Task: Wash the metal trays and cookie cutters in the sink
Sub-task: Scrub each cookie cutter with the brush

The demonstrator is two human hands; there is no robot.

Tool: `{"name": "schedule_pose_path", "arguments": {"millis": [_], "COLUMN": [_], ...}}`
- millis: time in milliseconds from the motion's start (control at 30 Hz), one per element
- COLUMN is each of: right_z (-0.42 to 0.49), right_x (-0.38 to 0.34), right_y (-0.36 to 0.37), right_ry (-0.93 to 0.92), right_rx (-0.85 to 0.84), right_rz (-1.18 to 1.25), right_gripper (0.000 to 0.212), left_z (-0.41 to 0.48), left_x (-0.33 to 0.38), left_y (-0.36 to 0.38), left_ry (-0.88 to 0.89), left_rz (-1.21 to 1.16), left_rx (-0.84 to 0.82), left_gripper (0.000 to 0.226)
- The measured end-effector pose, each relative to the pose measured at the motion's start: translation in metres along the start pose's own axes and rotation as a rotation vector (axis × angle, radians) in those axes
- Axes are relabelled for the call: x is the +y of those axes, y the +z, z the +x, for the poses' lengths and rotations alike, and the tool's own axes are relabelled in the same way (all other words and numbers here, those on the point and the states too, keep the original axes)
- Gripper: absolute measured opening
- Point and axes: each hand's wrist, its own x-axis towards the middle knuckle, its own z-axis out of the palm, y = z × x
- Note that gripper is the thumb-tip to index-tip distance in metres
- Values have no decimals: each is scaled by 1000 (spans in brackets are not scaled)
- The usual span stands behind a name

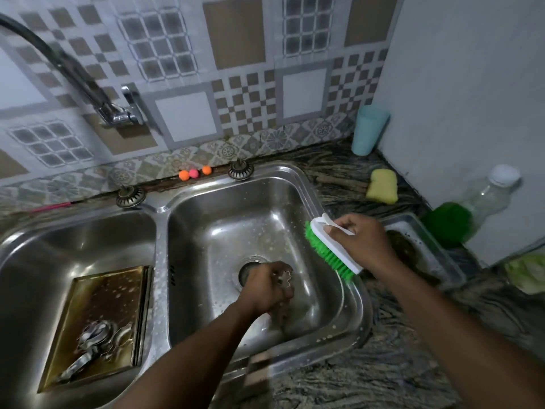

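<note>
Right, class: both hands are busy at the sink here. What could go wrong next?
1. The left hand grips a small cookie cutter right by the drain; a wet slip could drop it in.
2. The right hand holds the green scrub brush over the sink rim, so it may drip onto the counter or bump the dirty tray beside it.

We note the brush (326,242) with green bristles and a white back, a yellow sponge (382,186), a pale blue cup (370,129), orange and pink balls (193,173), grey-and-tan checkered wall tiles (247,95), a dark veined counter (383,373), a silver sink (224,219) and cookie cutter (285,279), and a brown-stained golden tray (109,296).
</note>
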Motion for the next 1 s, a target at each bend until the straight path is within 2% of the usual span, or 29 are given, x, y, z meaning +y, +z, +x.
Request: {"name": "schedule_pose_path", "arguments": {"millis": [100, 233, 333, 433, 533, 633, 800, 900, 1000], "right_z": [7, 6, 3, -6, -8, -5, -10, -19, -42], "right_x": [-7, 6, 33, 52, 55, 39, -25, -67, -98], "right_y": [-51, -115, -127, -116, -108, -111, -95, -49, 17], "right_ry": [-10, 43, 68, 106, 117, 105, -22, -160, -349], "right_rx": [112, 196, 125, 18, 2, 54, 170, 166, 94], "right_rz": [-72, -382, -597, -734, -810, -740, -542, -325, -201], "right_gripper": [20, 18, 24, 39, 45, 40, 25, 18, 26], "left_z": [9, 22, 27, 26, 21, 16, 6, -6, -19], "left_x": [31, 63, 72, 76, 79, 76, 67, 66, 58], "left_y": [-7, -5, 0, 1, -6, -23, -58, -80, -106], "left_ry": [27, 73, 85, 97, 47, 49, 23, 39, 50], "left_rz": [-83, -178, -205, -241, -426, -528, -613, -629, -635], "left_rx": [31, 35, 9, 22, 19, 23, 56, 54, 110], "left_gripper": [39, 44, 50, 47, 40, 40, 41, 42, 39]}}
